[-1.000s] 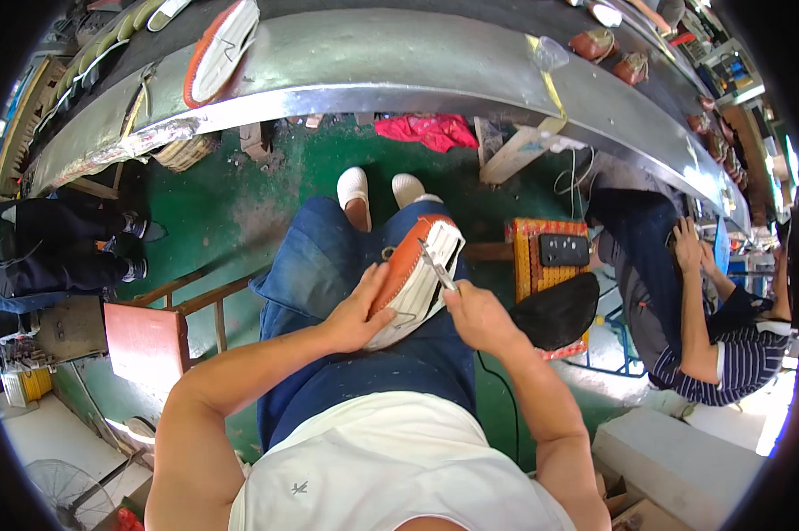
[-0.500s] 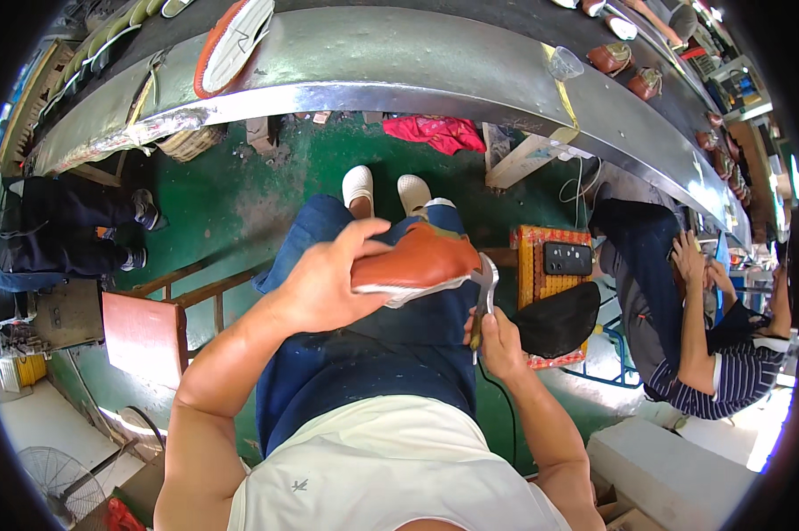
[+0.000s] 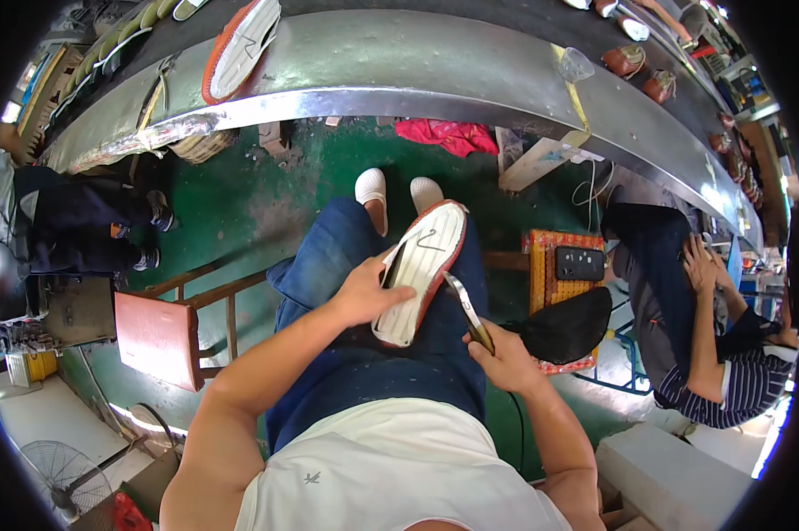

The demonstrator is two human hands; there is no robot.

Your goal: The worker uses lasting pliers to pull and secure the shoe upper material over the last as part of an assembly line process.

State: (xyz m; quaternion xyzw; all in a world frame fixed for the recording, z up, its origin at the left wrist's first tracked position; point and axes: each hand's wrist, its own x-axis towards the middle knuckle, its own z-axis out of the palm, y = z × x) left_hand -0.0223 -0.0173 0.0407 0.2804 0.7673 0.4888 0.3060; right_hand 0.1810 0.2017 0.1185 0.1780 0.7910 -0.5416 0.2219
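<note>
A reddish-brown shoe (image 3: 430, 252) lies over my lap with its white underside turned up and its toe pointing away. My left hand (image 3: 371, 290) is closed round the heel part, thumb lying across the underside. My right hand (image 3: 508, 357) grips metal pliers (image 3: 467, 305) by the handle. Their silver head reaches up to the shoe's right edge; I cannot tell whether it touches. The shoe's upper is mostly hidden beneath.
Ahead runs a metal-edged bench (image 3: 399, 66) bearing another upturned shoe (image 3: 242, 51) and a clear cup (image 3: 575, 64). To my right are a phone (image 3: 580, 263), a black cloth-like item (image 3: 563, 327) and a seated person (image 3: 714, 336). A brown stool (image 3: 158, 339) stands left.
The shoe has been turned from upper-side up to underside up, and its toe has swung to point away. My left hand has shifted to the heel part. The pliers have tilted leftward.
</note>
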